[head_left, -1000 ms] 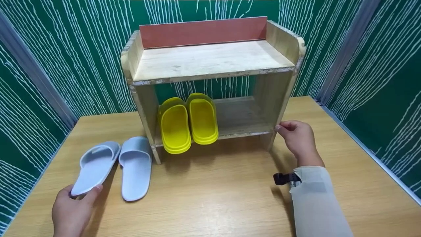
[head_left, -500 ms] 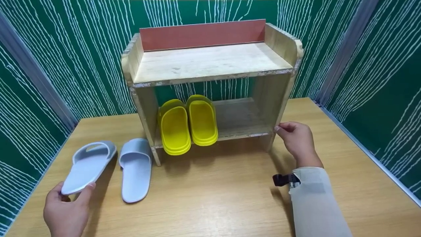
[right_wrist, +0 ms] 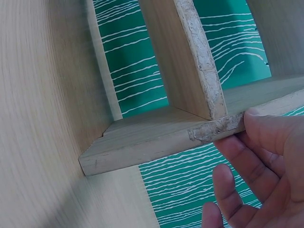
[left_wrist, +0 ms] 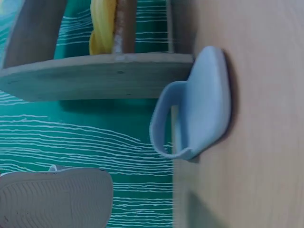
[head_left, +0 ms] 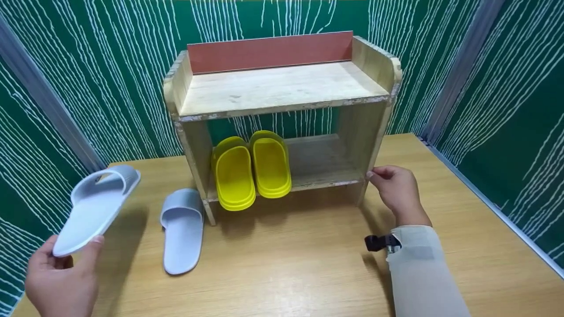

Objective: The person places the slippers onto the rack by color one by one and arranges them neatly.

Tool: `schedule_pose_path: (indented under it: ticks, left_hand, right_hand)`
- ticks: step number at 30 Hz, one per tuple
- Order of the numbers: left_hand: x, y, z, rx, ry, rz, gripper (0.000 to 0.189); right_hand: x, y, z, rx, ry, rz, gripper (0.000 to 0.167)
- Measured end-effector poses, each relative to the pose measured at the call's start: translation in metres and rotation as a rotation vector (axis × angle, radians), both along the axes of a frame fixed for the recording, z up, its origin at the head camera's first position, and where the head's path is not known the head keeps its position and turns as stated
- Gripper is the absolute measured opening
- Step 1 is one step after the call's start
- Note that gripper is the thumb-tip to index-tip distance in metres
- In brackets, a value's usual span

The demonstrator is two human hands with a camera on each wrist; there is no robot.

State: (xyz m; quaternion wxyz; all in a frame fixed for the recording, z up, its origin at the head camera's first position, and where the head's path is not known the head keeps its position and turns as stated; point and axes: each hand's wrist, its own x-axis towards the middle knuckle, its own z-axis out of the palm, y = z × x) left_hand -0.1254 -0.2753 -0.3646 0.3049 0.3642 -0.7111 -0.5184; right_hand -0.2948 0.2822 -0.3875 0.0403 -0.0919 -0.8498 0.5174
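Observation:
My left hand (head_left: 64, 281) holds a pale grey slipper (head_left: 94, 207) by its heel end, thumb on the near edge, raised over the table's left side. In the left wrist view the ribbed sole of this raised slipper (left_wrist: 57, 197) shows; the hand itself is out of that view. Its matching slipper (head_left: 183, 240) lies on the table beside the left leg of a small wooden shoe rack (head_left: 282, 90). At the rack's other side my right hand (head_left: 398, 193) pinches the front edge of the right side panel (right_wrist: 147, 149) between thumb and forefinger, its other fingers loosely bent.
A pair of yellow slippers (head_left: 233, 178) stands at the left of the rack's lower shelf (head_left: 324, 156), heels jutting over the front edge. Green walls (head_left: 506, 110) with white drip lines enclose the wooden table (head_left: 282, 268) at the back and sides.
My left hand has lifted the grey slipper off the table and carried it up and to the left, away from its mate. The right hand keeps its hold on the rack.

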Motion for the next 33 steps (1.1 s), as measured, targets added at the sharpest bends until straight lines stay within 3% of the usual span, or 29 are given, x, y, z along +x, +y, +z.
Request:
schedule_pose_path:
  ticks: [11,14,18,21,29,33]
  left_hand:
    - [-0.002,-0.002,0.025,-0.113,0.132,-0.004,0.066]
    - [-0.002,0.002,0.037,-0.063,0.225,-0.020,0.067]
    - [-0.004,-0.003,0.048,0.068,0.425,-0.069,0.069]
    - [-0.007,-0.004,0.053,0.099,0.476,-0.086,0.070]
    - [-0.006,0.018,0.080,-0.058,0.373,-0.076,0.060]
    - [-0.005,0.027,0.095,-0.155,0.370,-0.094,0.059]
  right_hand:
    - [-0.001,0.001,0.000,-0.028,-0.024,0.004,0.038]
    - [0.000,0.001,0.000,-0.033,-0.024,0.008,0.038]
    - [0.000,-0.001,-0.001,-0.001,0.026,0.012,0.038]
    - [0.001,-0.002,-0.002,0.031,0.076,0.012,0.038]
    - [0.002,-0.001,-0.003,0.036,0.067,0.019,0.038]
    - [0.002,-0.001,-0.003,0.025,0.058,0.018,0.039]
